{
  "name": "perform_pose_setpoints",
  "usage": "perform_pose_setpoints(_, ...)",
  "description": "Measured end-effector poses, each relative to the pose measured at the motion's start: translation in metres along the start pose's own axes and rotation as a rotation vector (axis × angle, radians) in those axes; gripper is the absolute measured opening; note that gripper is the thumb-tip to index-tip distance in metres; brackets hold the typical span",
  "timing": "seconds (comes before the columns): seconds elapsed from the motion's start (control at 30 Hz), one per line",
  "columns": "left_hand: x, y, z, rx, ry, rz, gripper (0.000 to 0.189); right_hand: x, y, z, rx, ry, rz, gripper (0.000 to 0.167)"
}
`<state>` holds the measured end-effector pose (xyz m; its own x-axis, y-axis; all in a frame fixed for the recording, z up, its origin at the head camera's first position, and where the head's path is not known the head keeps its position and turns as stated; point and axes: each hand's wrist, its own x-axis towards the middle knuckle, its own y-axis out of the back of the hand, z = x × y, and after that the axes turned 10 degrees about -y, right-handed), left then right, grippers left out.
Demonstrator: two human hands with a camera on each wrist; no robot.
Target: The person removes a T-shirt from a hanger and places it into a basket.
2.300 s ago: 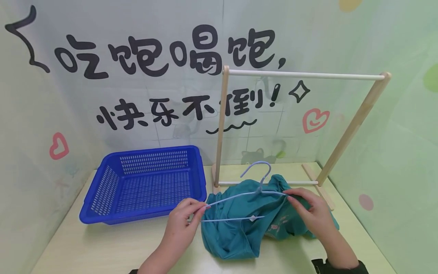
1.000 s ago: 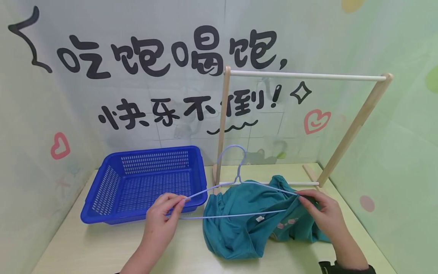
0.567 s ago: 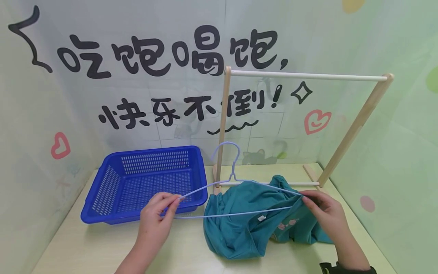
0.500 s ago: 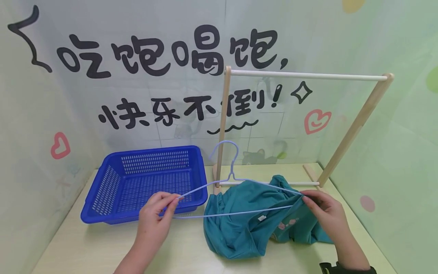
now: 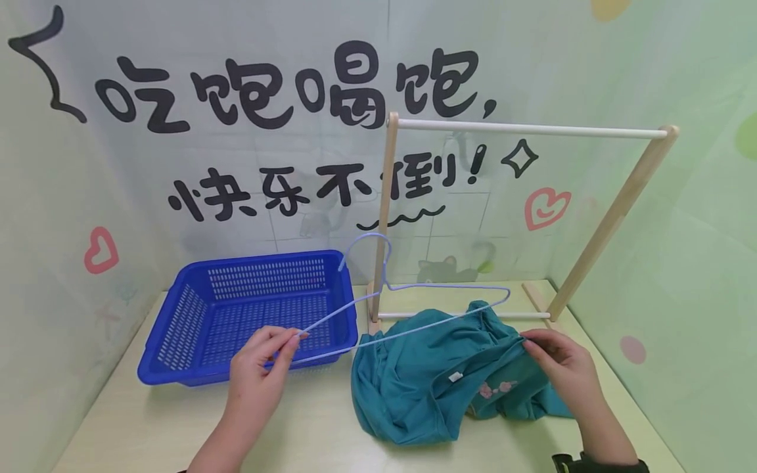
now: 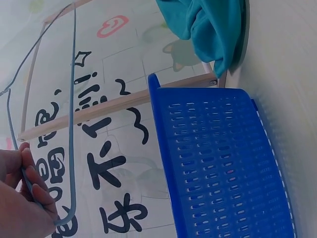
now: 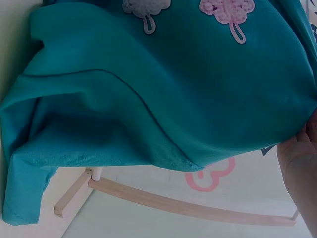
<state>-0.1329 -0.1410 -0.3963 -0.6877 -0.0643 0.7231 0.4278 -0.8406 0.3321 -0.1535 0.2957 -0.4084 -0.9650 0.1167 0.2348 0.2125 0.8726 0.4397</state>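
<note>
A pale blue clothes hanger is pinched at its left end by my left hand. Its hook points up and its right end floats free above the cloth. In the left wrist view the hanger's wire runs up from the fingers. A teal garment with pink flower decorations and a small white label lies bunched on the table. My right hand pinches its upper right edge between thumb and fingers. The right wrist view shows the teal cloth stretching down from that hand.
A blue perforated basket stands at the left, partly behind the left hand and hanger. Behind the garment is a wooden rack with a white top bar and a low white bar. Printed walls enclose the pale table.
The hanger's right end has come out of the cloth and away from the right hand, swinging up and back. My left hand has moved left with the hanger; the right hand keeps the garment.
</note>
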Motion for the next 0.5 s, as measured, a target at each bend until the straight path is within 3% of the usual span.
perform_pose_setpoints(0.27, -0.0005, 0.0007, 0.0007, -0.019, 0.0, -0.009, 0.014, 0.0017, -0.0029, -0.002, -0.034, 0.005, 0.012, 0.018)
perform_pose_setpoints(0.5, -0.0024, -0.0009, 0.0009, -0.015, 0.048, -0.038, 0.013, 0.0048, -0.0053, -0.0081, 0.034, 0.129, 0.054, 0.03)
